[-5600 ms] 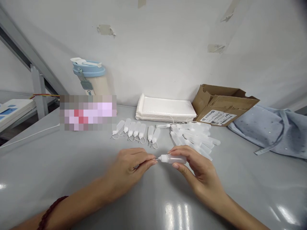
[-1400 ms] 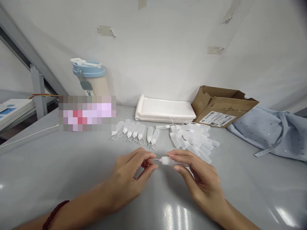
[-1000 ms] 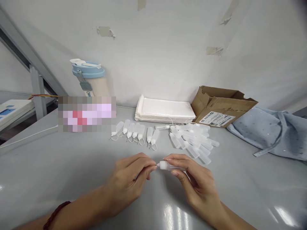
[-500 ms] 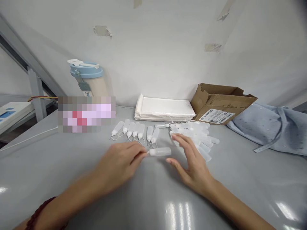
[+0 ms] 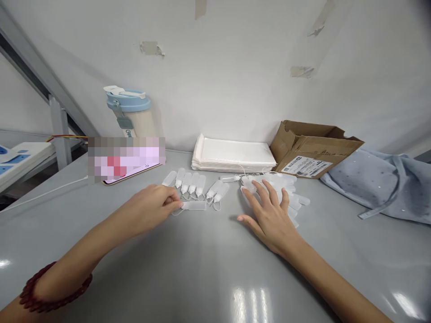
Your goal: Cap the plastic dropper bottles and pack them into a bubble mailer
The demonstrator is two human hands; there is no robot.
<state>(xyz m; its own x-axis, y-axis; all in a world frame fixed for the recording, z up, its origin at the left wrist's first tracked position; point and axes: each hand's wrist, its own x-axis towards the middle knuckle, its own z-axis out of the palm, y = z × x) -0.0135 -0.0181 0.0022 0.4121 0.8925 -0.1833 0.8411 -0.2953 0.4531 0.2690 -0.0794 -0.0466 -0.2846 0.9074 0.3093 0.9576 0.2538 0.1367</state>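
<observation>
Pinched in my left hand (image 5: 153, 204) is the tip end of a small translucent bottle (image 5: 196, 205), which lies sideways with its base pointing right. Several similar bottles (image 5: 192, 183) stand in a slanted row just behind it, tips toward me, some with thin white loops. Two more bottles (image 5: 219, 192) lie close together to their right. My right hand (image 5: 271, 215) has its fingers spread over the left part of a loose pile of bottles (image 5: 294, 199); whether its fingertips touch them is hard to tell.
White padded envelopes (image 5: 235, 152) are stacked against the wall. An opened cardboard box (image 5: 314, 148) stands right of them, beside a blue-grey cloth (image 5: 387, 179). At the left are a lidded tumbler (image 5: 134, 112), a phone (image 5: 134, 168) with a cable, and a power strip (image 5: 23, 157).
My left hand has moved left with the bottle, away from my right hand. My right hand has shifted onto the pile with fingers spread. The two nearby bottles are tilted more.
</observation>
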